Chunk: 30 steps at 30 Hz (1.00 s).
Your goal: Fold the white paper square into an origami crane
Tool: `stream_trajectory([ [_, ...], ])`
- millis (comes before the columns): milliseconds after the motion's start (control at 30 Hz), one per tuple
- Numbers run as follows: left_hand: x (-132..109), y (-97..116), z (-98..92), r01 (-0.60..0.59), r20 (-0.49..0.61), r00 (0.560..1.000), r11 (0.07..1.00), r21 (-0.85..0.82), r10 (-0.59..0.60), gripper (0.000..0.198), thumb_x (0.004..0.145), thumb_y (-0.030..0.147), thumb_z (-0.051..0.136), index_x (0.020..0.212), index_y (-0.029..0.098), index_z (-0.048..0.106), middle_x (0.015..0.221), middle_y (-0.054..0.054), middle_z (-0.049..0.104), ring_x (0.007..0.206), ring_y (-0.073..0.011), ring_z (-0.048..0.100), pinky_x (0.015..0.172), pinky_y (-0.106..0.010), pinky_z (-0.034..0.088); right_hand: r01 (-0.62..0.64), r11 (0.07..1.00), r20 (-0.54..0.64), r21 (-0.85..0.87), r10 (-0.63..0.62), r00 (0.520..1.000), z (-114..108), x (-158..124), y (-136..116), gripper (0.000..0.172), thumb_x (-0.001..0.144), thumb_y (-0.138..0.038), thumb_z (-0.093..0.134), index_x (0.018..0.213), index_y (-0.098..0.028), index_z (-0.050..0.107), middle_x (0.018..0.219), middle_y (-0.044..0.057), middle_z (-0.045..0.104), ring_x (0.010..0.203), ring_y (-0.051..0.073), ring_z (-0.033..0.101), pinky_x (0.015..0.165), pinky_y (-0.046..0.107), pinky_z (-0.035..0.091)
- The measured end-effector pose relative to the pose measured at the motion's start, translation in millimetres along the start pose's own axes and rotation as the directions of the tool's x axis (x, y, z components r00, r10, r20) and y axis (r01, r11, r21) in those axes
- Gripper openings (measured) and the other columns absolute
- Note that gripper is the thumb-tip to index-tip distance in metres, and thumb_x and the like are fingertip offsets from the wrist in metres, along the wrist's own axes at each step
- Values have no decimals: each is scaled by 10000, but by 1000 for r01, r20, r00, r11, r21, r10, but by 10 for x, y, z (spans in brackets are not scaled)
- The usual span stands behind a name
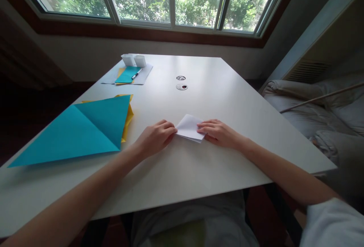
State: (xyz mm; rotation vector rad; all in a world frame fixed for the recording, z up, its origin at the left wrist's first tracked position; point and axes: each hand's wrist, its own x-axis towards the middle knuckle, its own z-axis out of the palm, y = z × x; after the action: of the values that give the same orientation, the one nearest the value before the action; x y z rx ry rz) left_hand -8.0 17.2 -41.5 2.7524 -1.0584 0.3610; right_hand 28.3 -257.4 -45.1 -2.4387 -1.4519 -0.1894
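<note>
A small folded sheet of white paper point(188, 126) lies on the white table point(182, 175) between my two hands. My left hand point(157, 136) pinches the left corner of it, thumb and fingers closed together. At the right edge, my right hand point(218, 132) has its fingers on top of the paper and the thumb below, so that edge is held between them. The layers of the paper stand slightly apart along the near edge.
A large creased blue sheet point(85, 129) lies left, over crumpled yellow paper point(127, 121). Far left are two white paper boxes point(140, 61), a blue sheet point(127, 74) and a pen point(137, 74). Two round stickers or discs point(182, 87) are beyond my hands.
</note>
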Motion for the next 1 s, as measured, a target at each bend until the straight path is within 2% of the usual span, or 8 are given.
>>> stream_trajectory([
  [200, 5, 109, 23, -61, 1, 998, 997, -49, 61, 244, 898, 181, 388, 1011, 181, 605, 988, -61, 658, 915, -165, 573, 771, -289, 499, 0, 999, 71, 53, -3, 997, -6, 25, -62, 254, 809, -248, 531, 1046, -157, 541, 1333, 118, 457, 1257, 227, 386, 1043, 389, 317],
  [300, -2, 105, 32, -62, 7, 998, 996, -71, 63, 244, 893, 160, 398, 1016, 174, 608, 983, -60, 668, 917, -165, 582, 773, -289, 505, 0, 997, 84, 82, -7, 996, -11, 31, -65, 329, 815, -244, 527, 1127, -142, 511, 1305, 138, 480, 1230, 207, 422, 1024, 352, 346],
  [400, -4, 103, 26, -66, 12, 998, 995, -81, 67, 244, 894, 158, 398, 1012, 159, 612, 994, -68, 664, 913, -171, 577, 773, -297, 505, 36, 997, 83, 65, -41, 996, -14, 29, -52, 319, 835, -239, 508, 1144, -160, 532, 1269, 122, 520, 1189, 202, 463, 1002, 354, 363],
  [567, 8, 123, 0, -61, 45, 997, 995, -84, 65, 244, 889, 152, 401, 992, 161, 621, 978, -82, 631, 891, -175, 557, 765, -304, 494, 56, 998, 52, 10, -57, 997, -33, 13, -18, 263, 840, -255, 514, 1082, -196, 599, 1153, 87, 605, 1017, 208, 552, 884, 369, 430],
  [700, 25, 124, -33, -15, 73, 997, 991, -132, 25, 258, 895, 146, 387, 987, 169, 627, 890, -70, 627, 854, -167, 561, 736, -280, 483, 63, 996, 22, 59, -65, 998, -71, 12, 13, 199, 855, -263, 505, 981, -194, 643, 1011, 79, 659, 894, 177, 588, 811, 323, 451],
  [833, 38, 102, -48, 27, 53, 998, 981, -191, -17, 235, 890, 160, 406, 925, 174, 637, 819, -53, 640, 807, -161, 574, 709, -262, 467, 16, 994, 19, 112, -18, 1000, -115, 21, 0, 208, 877, -280, 479, 922, -177, 653, 836, 65, 682, 788, 158, 605, 745, 280, 454],
  [1000, 37, 126, -40, 86, 41, 996, 970, -227, -79, 210, 877, 167, 422, 906, 178, 630, 801, -46, 650, 741, -151, 598, 661, -238, 453, -52, 997, -21, 63, 53, 998, -129, 25, -91, 279, 863, -369, 492, 1055, -197, 600, 761, 27, 678, 680, 141, 600, 686, 261, 427],
])
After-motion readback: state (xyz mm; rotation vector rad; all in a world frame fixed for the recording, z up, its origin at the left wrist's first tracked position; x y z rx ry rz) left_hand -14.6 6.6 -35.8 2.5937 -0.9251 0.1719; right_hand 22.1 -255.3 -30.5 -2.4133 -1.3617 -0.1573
